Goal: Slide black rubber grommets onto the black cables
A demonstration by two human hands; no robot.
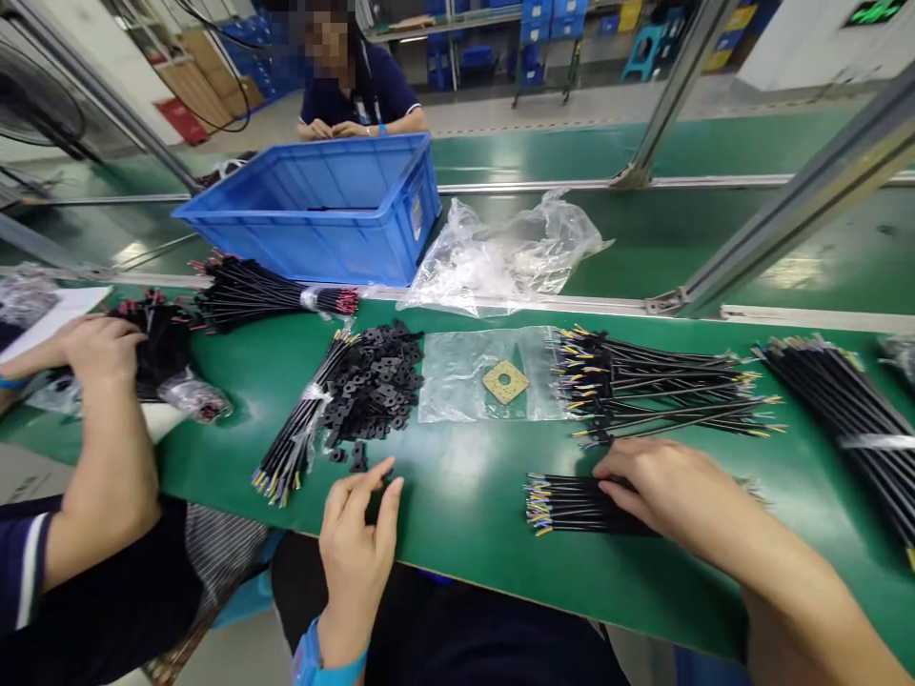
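My left hand (355, 548) is over the table's front edge, thumb and index finger close together around a small dark piece, apparently one of the black plastic clips. A pile of these black clips (378, 381) lies just beyond it. My right hand (668, 491) reaches down onto a row of black cables (572, 505) with coloured wire ends, its thumb and forefinger pinching at the row's upper side. How many cables the fingers grip is hidden. Behind that hand lie black cables with clips fitted near one end (664, 376).
A clear bag (457, 381) with a yellowish square plate (505, 381) lies mid-table. Tied cable bundles lie left (304, 419) and right (850, 410). A blue crate (400, 233) and crumpled plastic (500, 257) are behind. A co-worker's arm (107, 429) reaches in from the left; another person (361, 86) sits opposite.
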